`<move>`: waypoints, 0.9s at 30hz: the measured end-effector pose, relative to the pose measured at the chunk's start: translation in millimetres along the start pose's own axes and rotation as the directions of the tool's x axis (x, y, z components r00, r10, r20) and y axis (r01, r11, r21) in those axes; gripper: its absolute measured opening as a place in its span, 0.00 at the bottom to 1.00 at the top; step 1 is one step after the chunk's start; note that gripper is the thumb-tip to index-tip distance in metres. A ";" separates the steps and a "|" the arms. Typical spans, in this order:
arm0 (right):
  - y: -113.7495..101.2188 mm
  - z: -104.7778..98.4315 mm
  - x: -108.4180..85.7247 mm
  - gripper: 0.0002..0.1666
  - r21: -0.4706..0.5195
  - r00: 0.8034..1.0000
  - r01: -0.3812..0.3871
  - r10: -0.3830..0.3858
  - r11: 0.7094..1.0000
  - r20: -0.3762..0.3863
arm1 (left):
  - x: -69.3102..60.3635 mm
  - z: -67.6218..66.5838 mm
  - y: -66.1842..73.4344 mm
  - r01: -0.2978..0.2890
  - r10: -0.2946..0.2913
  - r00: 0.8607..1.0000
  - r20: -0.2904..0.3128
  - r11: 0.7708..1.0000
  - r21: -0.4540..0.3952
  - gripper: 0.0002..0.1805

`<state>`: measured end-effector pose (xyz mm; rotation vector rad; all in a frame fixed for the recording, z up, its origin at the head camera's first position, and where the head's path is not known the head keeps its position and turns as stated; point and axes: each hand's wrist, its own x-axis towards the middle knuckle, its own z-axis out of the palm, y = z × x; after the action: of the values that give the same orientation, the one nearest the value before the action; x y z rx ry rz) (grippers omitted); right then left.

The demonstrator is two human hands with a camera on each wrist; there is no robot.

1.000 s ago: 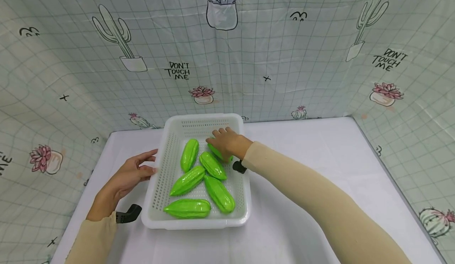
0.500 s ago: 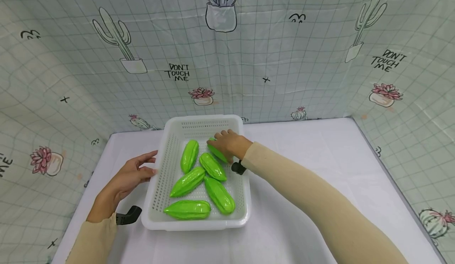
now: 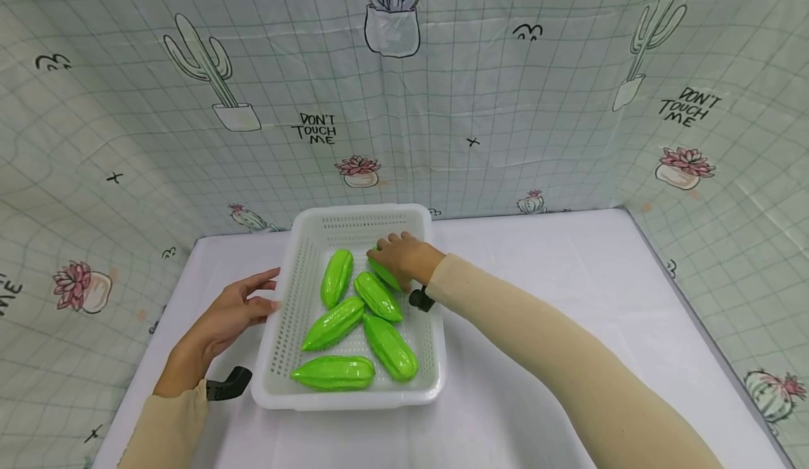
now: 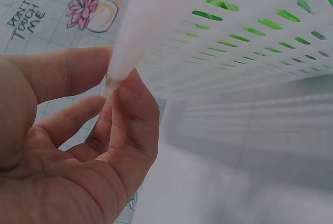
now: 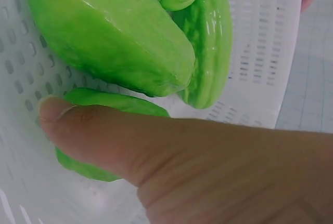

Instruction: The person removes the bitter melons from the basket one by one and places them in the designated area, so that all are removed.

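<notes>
A white perforated plastic basket stands on the table with several glossy green ribbed fruits, which look like star fruit, lying inside. My left hand pinches the basket's left rim; in the left wrist view, thumb and fingers meet around that edge. Inside the far right part of the basket, my right hand holds one star fruit from above. The thumb crosses this fruit in the right wrist view, while its fingers are hidden there. Another star fruit lies close beside the held one.
Other star fruits lie at the basket's left, in its middle and near its front. White cloth covers the table. A patterned curtain rises behind and at both sides.
My right hand and the star fruit under it have shifted slightly left and turned a little. My left hand stays on the rim, and the other fruits lie as before.
</notes>
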<state>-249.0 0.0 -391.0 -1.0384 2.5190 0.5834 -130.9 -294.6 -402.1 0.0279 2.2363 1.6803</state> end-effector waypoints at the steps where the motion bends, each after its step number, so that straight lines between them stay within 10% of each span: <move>1: -0.2 -0.2 -0.3 0.63 0.001 1.000 -0.001 0.001 1.000 0.001 | 0.0 0.1 0.1 0.001 -0.001 1.000 0.000 1.000 0.003 0.43; 27: -6.0 -4.4 -4.5 0.59 0.015 1.000 -0.019 0.019 1.000 0.012 | 0.2 -0.3 0.2 0.024 -0.024 1.000 -0.007 1.000 0.004 0.43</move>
<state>-242.4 -3.4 -386.6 -1.0031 2.5215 0.5729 -131.2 -294.8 -401.9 -0.0040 2.2364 1.6660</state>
